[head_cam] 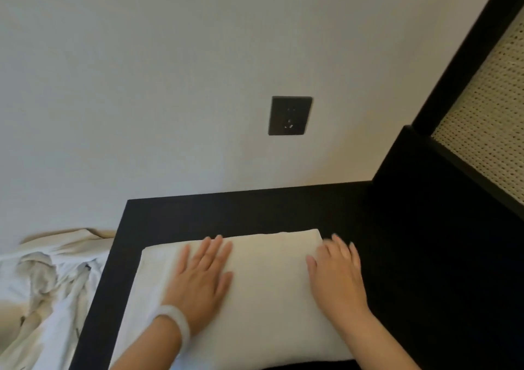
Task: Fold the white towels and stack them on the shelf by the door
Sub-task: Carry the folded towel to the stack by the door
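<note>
Towel under left hand, right hand, corner cropped

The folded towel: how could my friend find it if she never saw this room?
Find the black socket on the pale wall; right below it is a black table. The towel lies flat on it, a neat white rectangle under the left hand and right hand. The white cloth beside the table is crumpled instead.

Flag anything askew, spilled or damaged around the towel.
Nothing spilled or damaged. The folded towel lies flat on the black surface under the left hand and right hand. Only the crumpled white cloth at left looks untidy.
</note>
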Tool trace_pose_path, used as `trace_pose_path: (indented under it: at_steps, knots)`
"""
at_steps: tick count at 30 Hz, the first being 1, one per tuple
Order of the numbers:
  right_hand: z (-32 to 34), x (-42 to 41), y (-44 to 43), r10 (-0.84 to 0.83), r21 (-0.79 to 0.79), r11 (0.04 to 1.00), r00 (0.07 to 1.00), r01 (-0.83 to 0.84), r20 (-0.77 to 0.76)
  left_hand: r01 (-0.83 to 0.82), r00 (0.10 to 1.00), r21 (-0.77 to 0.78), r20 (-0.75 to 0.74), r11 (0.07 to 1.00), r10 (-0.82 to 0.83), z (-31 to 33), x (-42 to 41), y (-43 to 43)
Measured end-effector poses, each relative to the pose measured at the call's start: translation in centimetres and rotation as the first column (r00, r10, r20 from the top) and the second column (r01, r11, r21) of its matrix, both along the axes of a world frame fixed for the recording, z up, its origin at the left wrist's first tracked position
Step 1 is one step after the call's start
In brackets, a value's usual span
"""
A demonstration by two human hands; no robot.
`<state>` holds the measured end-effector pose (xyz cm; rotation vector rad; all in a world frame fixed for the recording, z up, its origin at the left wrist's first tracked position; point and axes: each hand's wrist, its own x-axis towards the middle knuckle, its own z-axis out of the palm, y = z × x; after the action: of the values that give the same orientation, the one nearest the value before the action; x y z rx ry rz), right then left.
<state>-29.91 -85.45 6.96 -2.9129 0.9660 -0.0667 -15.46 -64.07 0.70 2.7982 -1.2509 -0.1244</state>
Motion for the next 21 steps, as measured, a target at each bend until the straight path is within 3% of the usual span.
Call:
trace_pose_path:
  at_steps: [2,4,6,9,11,13,15,18,21]
  knots:
    - [-0.3,2.6,0.4,0.137,0.031,0.990,0.990,-0.138,0.033,0.015,1.000,0.042,-0.026,0.999,-0.014,0.4,0.2,1.7]
    - [-1.9,4.0,0.9,0.271,0.119,0.957,0.962,-0.265,-0.040,-0.011,0.997,0.083,-0.074,0.996,0.018,0.6,0.3,2.5]
    - [-3.3,4.4,0.6,0.232,0.177,0.961,0.966,-0.210,-0.111,-0.115,0.986,0.069,-0.114,0.991,0.123,0.9,0.4,3.6]
    - [-2.7,5.6,0.8,0.084,0.040,0.996,0.966,-0.076,-0.245,-0.279,0.955,-0.050,-0.116,0.959,0.272,0.5,1.0,6.5]
    - [-1.8,7.4,2.4,0.047,-0.019,0.998,0.958,-0.054,-0.283,-0.392,0.908,-0.136,-0.218,0.910,0.359,0.4,0.7,7.8]
    - [-1.2,9.2,5.4,0.233,-0.029,0.971,0.966,-0.238,-0.115,-0.497,0.829,-0.212,-0.402,0.842,0.388,1.2,-0.1,8.6]
    - [-1.0,10.7,9.7,0.522,0.073,0.851,0.853,-0.521,0.007,-0.632,0.723,-0.313,-0.569,0.708,0.393,1.9,-1.3,9.6]
    - [-1.2,12.7,16.1,0.731,0.229,0.674,0.679,-0.702,-0.070,-0.763,0.616,-0.349,-0.649,0.545,0.447,2.2,-3.0,11.5]
    - [-2.9,13.9,18.6,0.738,0.201,0.674,0.663,-0.711,-0.130,-0.810,0.552,-0.310,-0.687,0.497,0.472,2.5,-4.9,13.6]
